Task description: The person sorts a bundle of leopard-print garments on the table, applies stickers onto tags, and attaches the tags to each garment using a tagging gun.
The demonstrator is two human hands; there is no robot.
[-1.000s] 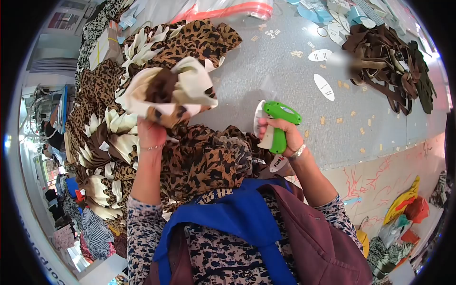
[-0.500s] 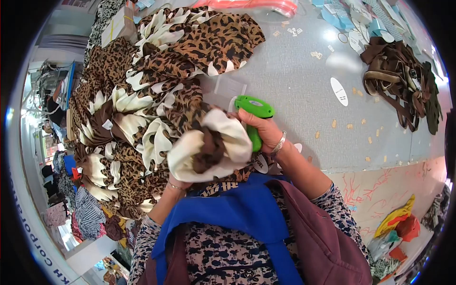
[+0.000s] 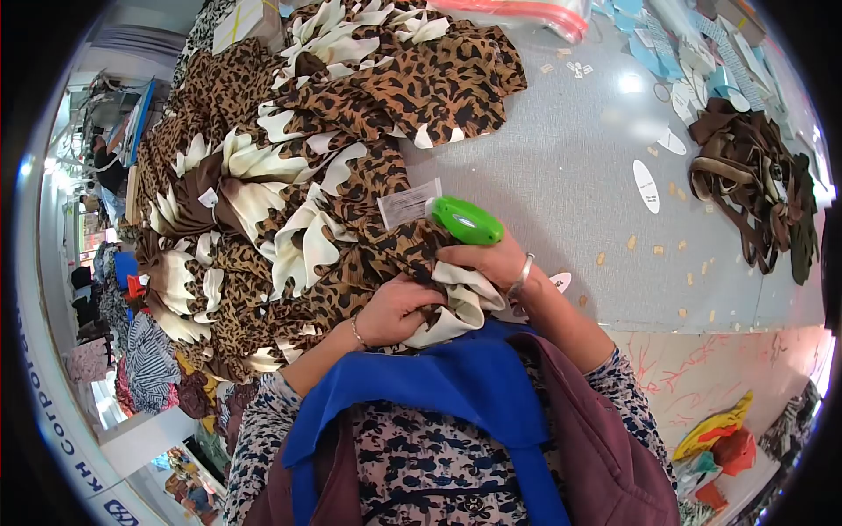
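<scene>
Leopard-print cloth with cream and brown patches [image 3: 333, 210] lies heaped over the left half of the table. At its near edge my left hand [image 3: 393, 311] grips a cream part of the garment [image 3: 460, 302], fingers closed. My right hand [image 3: 491, 259] is wrapped round a green tagging gun [image 3: 467, 221] and also touches the cream cloth. A clear strip with small print [image 3: 410, 204] stands out from the front of the gun, over the leopard cloth. Behind my right wrist, part of a white oval tag [image 3: 560, 281] shows.
Brown straps [image 3: 745, 175] are piled at the right of the grey table [image 3: 570, 193]. White oval tags [image 3: 646, 186] and small tan pieces [image 3: 631, 243] lie scattered there. Blue and white tags [image 3: 675, 53] are at the far right, a plastic bag with a red edge [image 3: 535, 10] at the back.
Both hands have come together near my body, the left from farther left. The cream garment part, earlier lifted and moving, is now low between them. The gun has moved left and turned.
</scene>
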